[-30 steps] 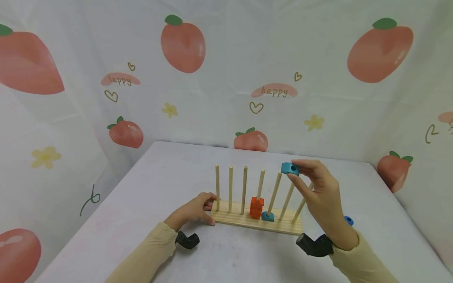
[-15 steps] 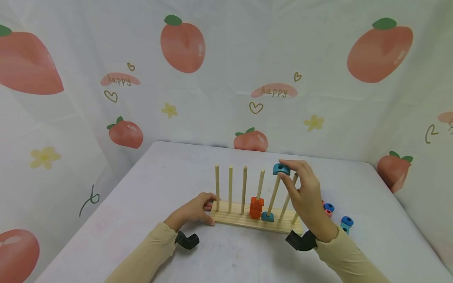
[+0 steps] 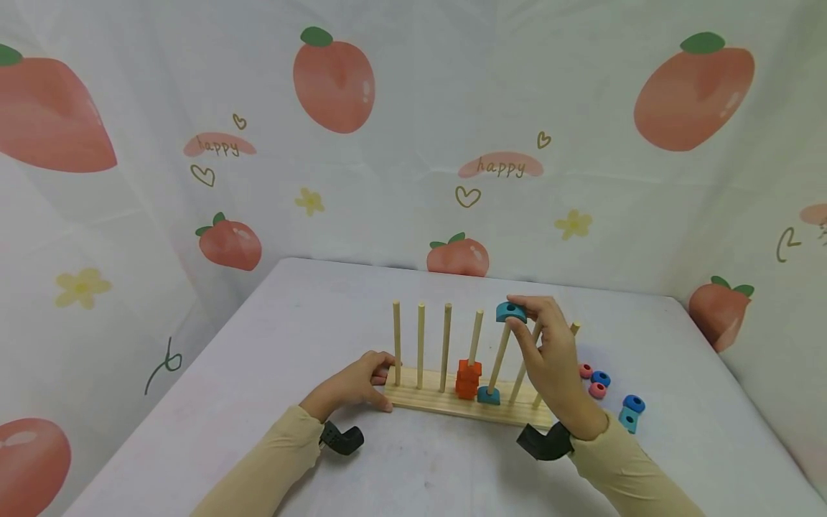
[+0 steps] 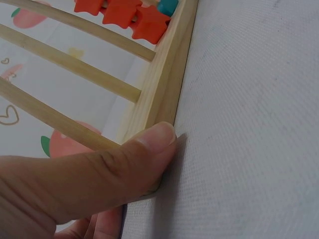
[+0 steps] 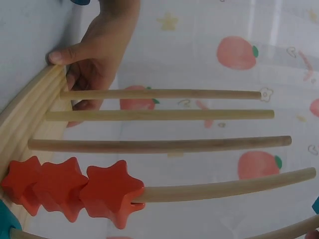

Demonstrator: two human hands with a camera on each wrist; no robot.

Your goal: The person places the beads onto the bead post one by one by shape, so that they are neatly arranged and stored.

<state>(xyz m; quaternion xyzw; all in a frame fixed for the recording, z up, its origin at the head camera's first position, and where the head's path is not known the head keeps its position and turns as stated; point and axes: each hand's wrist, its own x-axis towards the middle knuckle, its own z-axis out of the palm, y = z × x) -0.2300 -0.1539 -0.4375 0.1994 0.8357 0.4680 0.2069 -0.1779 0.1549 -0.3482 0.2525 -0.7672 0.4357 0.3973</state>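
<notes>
My left hand [image 3: 352,382] grips the left end of a wooden peg board [image 3: 426,403], thumb along its front edge and fingers behind. In the left wrist view the thumb [image 4: 154,139] presses the board's edge. My right hand [image 3: 554,362] pinches a teal half-round bead [image 3: 510,311] between thumb and fingertips. That bead is right at the top of the fifth peg [image 3: 499,359] from the left. Another teal bead [image 3: 489,396] sits at this peg's foot. Red star beads [image 5: 112,194] are stacked on the peg to its left.
Right of the board lie loose beads on the white table [image 3: 336,316]: two pink ones [image 3: 597,390], two blue ones [image 3: 634,403] and a teal one [image 3: 629,419]. Bare pegs [image 3: 421,345] rise from the board's left part. A fruit-print cloth [image 3: 400,201] hangs behind.
My right hand has moved left with the teal bead, from right of the fifth peg to its tip, then slightly down. Loose beads at right came into sight. The left hand stays put.
</notes>
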